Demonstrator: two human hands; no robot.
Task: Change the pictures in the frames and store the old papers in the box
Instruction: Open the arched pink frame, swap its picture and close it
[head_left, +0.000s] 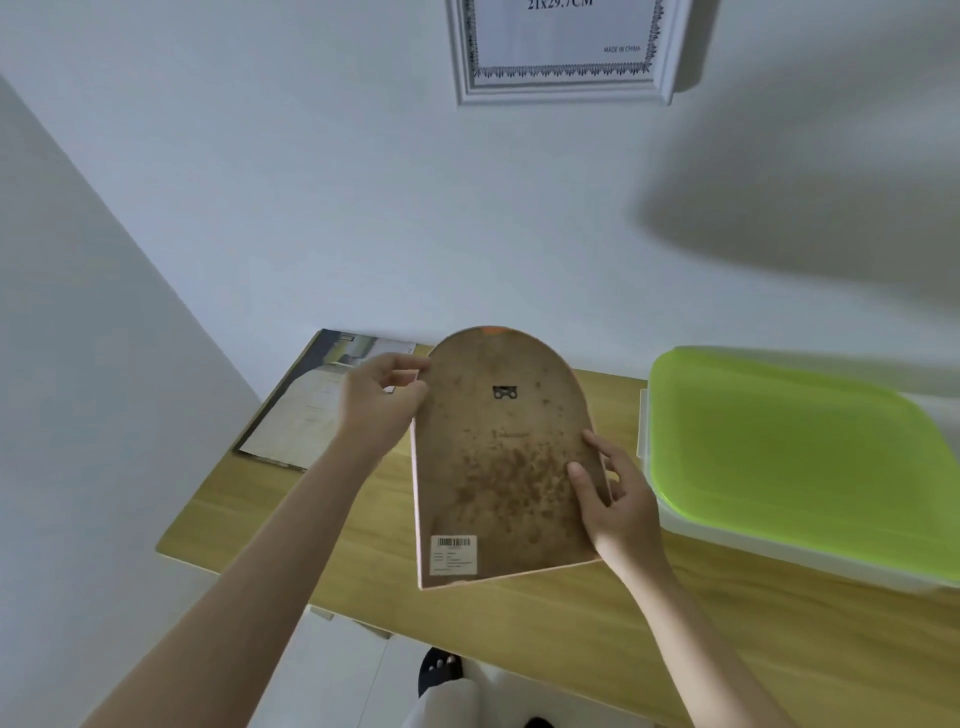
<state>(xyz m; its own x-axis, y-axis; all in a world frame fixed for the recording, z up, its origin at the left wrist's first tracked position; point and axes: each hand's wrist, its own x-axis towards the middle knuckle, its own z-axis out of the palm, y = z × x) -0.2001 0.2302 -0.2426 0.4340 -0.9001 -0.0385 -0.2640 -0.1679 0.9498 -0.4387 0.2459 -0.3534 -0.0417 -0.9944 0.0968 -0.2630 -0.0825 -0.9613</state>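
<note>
Head view: arched frame (501, 462) held back-side up above the wooden table (727, 649), tilted, rounded end away from the body, flat end nearest. Brown stained backing board facing the camera, with a small metal hanger (505, 392) near the top and a barcode label (454, 555) at the lower left corner. Left hand (379, 402) at the frame's upper left edge — fingers curled, thumb and fingertips pinching the rim just where the arch begins. Right hand (615, 493) at the lower right edge — thumb (584, 480) pressed flat on the backing, remaining fingers wrapped round the side and mostly hidden behind the board. Frame thus caught between both hands, clear of the table surface. Behind the left hand, flat on the table's far left corner, printed papers (311, 405). To the right, well apart from the frame, a translucent box with a green lid (789, 457), lid on. Higher up on the wall, white rectangular frame (563, 57) with an ornate paper insert.
</note>
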